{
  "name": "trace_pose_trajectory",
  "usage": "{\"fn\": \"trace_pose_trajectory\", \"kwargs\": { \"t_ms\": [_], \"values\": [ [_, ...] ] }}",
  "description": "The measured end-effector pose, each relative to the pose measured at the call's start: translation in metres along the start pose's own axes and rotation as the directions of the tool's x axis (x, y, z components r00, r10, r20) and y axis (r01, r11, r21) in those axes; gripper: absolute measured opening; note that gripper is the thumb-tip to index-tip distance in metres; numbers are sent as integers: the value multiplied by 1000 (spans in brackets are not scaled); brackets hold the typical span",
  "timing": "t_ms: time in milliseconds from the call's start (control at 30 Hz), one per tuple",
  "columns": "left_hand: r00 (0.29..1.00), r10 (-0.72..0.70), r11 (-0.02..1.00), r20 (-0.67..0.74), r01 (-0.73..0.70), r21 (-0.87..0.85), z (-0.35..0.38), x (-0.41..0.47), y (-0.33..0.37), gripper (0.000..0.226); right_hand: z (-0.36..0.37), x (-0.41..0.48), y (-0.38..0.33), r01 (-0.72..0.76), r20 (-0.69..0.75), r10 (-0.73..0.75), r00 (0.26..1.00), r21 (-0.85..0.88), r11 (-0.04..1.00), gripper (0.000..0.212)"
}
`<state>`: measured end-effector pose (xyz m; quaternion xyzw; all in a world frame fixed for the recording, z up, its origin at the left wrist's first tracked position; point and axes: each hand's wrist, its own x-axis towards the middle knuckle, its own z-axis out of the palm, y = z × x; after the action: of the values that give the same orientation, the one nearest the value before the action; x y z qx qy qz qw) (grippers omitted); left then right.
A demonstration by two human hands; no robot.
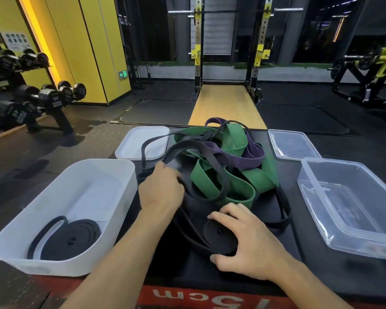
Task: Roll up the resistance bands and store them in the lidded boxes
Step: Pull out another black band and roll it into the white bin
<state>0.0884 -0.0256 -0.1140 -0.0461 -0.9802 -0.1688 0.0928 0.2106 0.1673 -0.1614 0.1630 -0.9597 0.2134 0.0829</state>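
A half-rolled black band coil (218,236) lies on the black platform (310,273) in front of me. My right hand (247,244) grips the coil, thumb at its near edge and fingers curled over its far side. My left hand (162,188) holds the loose black strand (187,146) that runs up into a tangled pile of green bands (232,188) and a purple band (252,157). A rolled black band (70,238) sits inside the white box (112,166) at the left. The clear box (352,210) at the right holds nothing.
The white lid (129,150) lies behind the white box, with a black loop draped over it. A clear lid (292,144) lies behind the clear box. A dumbbell rack (31,97) stands far left, a squat rack (230,54) straight ahead.
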Motion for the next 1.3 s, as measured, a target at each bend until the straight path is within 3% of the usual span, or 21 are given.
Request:
{"fn": "trace_pose_trajectory", "kwargs": {
  "t_ms": [67,133,267,333,400,433,500,567,733,967,1133,1300],
  "values": [
    [999,14,986,52,-22,168,11,-2,-4,31,0,0,0,1,-1,-1,1000,-2,1000,84],
    [998,56,979,29,-61,196,16,-4,-6,36,1,-1,0,-2,5,2,1000,1,1000,85],
    [967,98,978,236,-49,-204,-6,-5,-4,87,1,-1,0,-6,12,6,1000,1,1000,85],
    [978,134,910,162,-57,-410,-12,-18,-8,71,0,0,-2,-13,10,13,1000,-6,1000,85],
    [994,103,900,-25,-104,-423,-13,-39,-14,19,0,0,-3,-20,9,20,1000,-5,1000,84],
    [997,70,918,-45,-82,-389,-11,-50,-18,20,0,0,-3,-22,11,22,1000,-3,1000,84],
    [998,57,970,11,-53,-239,-4,-72,-25,54,0,0,-3,-28,22,28,999,-11,1000,85],
    [993,116,985,23,-112,-133,4,-88,-26,69,0,0,-4,-36,28,36,999,-13,999,85],
    [972,235,935,-26,-233,-268,31,-83,-27,51,-6,1,-6,-50,67,48,997,35,998,87],
    [984,155,849,-93,-180,-497,44,-79,-37,49,-7,8,-9,-106,100,106,989,-2,994,107],
    [988,133,841,-73,-152,-519,44,-81,-35,47,-1,8,-6,-78,112,65,992,112,991,100],
    [982,173,860,-74,-187,-475,45,-78,-37,56,-2,11,-3,-113,233,46,971,282,953,101]
  ]
}}
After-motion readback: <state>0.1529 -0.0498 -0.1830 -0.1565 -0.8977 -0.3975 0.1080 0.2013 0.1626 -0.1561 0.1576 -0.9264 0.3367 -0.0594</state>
